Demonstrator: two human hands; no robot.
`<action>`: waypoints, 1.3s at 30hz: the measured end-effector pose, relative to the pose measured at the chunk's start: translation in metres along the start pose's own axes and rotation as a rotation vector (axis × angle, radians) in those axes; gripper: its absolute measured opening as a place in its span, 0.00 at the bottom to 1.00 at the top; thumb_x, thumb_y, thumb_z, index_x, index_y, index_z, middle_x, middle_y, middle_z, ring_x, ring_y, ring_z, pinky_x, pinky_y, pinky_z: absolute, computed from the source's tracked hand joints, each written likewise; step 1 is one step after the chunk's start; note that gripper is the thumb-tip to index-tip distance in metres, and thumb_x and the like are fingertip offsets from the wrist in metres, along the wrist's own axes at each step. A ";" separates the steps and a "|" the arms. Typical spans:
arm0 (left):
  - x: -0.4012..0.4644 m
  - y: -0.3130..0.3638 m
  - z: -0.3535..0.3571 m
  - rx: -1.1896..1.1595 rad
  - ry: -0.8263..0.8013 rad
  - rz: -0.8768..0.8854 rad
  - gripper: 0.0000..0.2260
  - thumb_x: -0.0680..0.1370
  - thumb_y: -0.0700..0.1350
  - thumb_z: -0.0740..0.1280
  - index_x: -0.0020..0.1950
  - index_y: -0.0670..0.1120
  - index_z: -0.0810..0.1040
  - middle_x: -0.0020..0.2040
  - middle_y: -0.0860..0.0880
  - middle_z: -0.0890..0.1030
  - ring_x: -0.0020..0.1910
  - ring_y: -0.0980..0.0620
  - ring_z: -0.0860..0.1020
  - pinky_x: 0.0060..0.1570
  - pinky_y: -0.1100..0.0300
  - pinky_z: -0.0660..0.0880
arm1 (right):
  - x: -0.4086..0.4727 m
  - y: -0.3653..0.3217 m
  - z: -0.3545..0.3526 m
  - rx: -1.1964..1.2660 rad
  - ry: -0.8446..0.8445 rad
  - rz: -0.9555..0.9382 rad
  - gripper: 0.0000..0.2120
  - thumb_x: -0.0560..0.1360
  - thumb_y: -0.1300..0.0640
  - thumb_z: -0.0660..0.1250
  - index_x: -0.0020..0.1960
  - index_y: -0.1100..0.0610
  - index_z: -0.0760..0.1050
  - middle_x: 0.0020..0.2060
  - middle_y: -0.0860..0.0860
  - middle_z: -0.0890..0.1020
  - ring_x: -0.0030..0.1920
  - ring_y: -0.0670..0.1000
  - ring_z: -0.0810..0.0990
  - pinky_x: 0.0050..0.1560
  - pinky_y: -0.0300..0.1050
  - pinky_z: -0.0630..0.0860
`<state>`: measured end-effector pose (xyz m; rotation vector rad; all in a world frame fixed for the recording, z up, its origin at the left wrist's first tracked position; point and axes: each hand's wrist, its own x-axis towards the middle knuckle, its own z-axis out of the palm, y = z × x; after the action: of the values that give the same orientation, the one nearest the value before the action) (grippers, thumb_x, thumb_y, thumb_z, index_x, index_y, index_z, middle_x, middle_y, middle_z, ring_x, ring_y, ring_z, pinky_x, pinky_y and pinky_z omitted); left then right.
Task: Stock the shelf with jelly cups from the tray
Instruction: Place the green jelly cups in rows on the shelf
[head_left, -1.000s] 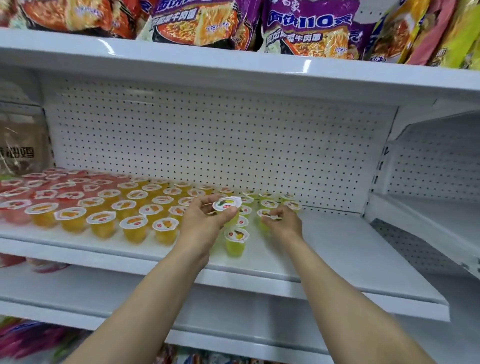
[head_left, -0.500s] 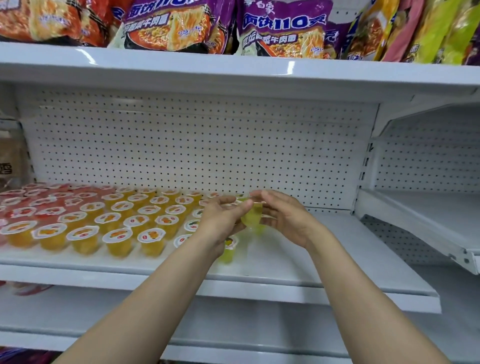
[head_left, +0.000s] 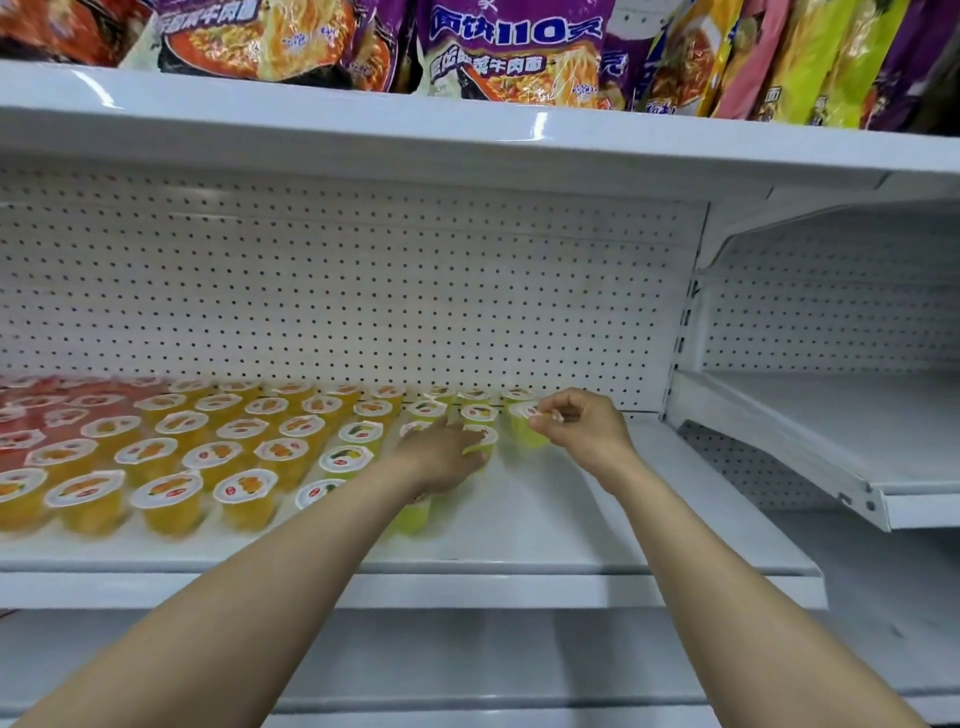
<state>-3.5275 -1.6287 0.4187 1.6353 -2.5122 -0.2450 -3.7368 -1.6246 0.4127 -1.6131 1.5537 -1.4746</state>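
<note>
Hands apart now, probably lower.

- Noodle packets, purple, orange and green, stood in a row on the upper shelf board at twelve o'clock.
- A white pegboard back panel ran behind.
- A neighbouring white bay sat at three o'clock.

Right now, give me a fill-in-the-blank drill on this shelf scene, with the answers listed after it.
1. The right hand pinches a ____ jelly cup by its lid.
2. The orange jelly cups stand to the ____ of the green ones.
3. The left hand rests on a green cup on the ____.
4. The instant noodle packs sit on the shelf ____.

Missing words: green; left; shelf; above
</note>
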 end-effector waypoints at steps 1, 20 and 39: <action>0.003 -0.003 0.003 0.037 -0.025 0.001 0.24 0.83 0.58 0.53 0.79 0.56 0.58 0.81 0.50 0.53 0.80 0.49 0.47 0.76 0.44 0.50 | 0.002 0.005 0.003 -0.059 0.002 0.000 0.08 0.68 0.57 0.80 0.44 0.51 0.82 0.42 0.45 0.84 0.47 0.49 0.82 0.53 0.44 0.77; 0.006 -0.010 0.011 -0.012 0.037 -0.016 0.27 0.82 0.60 0.57 0.79 0.54 0.59 0.80 0.50 0.58 0.80 0.47 0.50 0.76 0.43 0.52 | 0.025 0.009 0.029 -0.592 -0.070 0.082 0.21 0.74 0.46 0.72 0.61 0.56 0.77 0.60 0.54 0.80 0.60 0.55 0.77 0.51 0.44 0.71; -0.195 -0.220 -0.095 -0.131 0.813 -0.609 0.22 0.77 0.54 0.68 0.68 0.46 0.75 0.63 0.41 0.79 0.63 0.41 0.74 0.61 0.52 0.70 | -0.033 -0.210 0.256 -0.578 -0.476 -0.617 0.25 0.77 0.40 0.66 0.71 0.49 0.70 0.69 0.52 0.73 0.68 0.55 0.72 0.63 0.49 0.71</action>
<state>-3.2332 -1.5438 0.4609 1.8869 -1.3639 0.1735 -3.4156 -1.6269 0.5014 -2.7208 1.3181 -0.7821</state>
